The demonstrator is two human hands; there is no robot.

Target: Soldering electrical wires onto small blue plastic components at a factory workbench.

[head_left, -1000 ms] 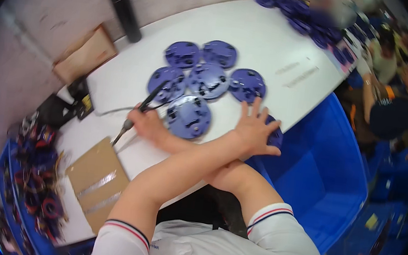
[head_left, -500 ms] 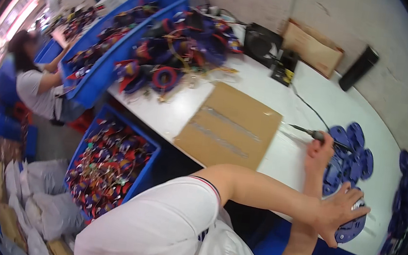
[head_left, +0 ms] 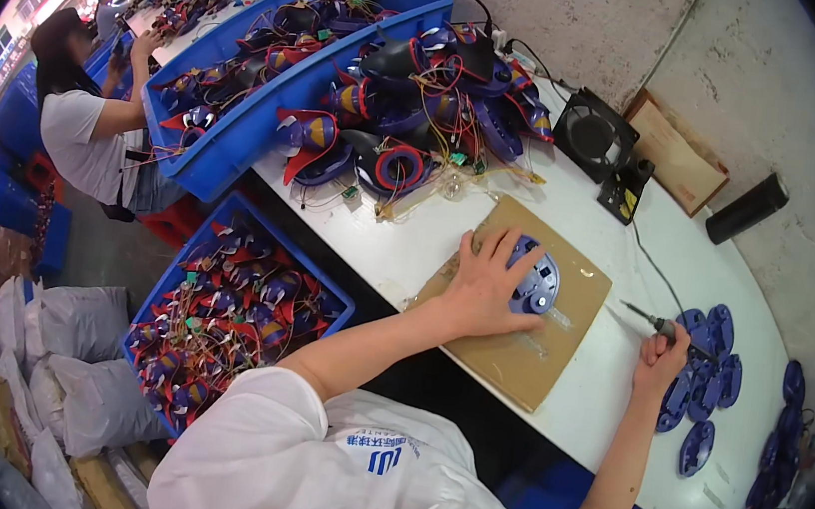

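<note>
My left hand (head_left: 478, 293) grips an oval purple plastic piece (head_left: 536, 289) from above, fingers spread and curved over it, on a flat cardboard sheet (head_left: 539, 375). To its right, my right hand (head_left: 662, 356) is closed on a dark corded soldering iron (head_left: 662, 325), whose thin metal tip points left over the white tabletop, just off the cardboard. Beside that hand, several more purple oval pieces (head_left: 695, 448) lie in a loose cluster on the table.
A blue tray (head_left: 198, 155) of wired parts and a loose pile (head_left: 399, 63) occupy the back left, a full bin (head_left: 337, 297) below. A fan (head_left: 588, 129), folded carton (head_left: 686, 151) and black cylinder (head_left: 745, 208) line the wall. A co-worker (head_left: 90, 128) sits left, near sacks (head_left: 94, 360).
The view has swung left. My left hand has carried a purple piece from the table's right onto the cardboard, uncrossing my arms. My right hand still holds the soldering iron.
</note>
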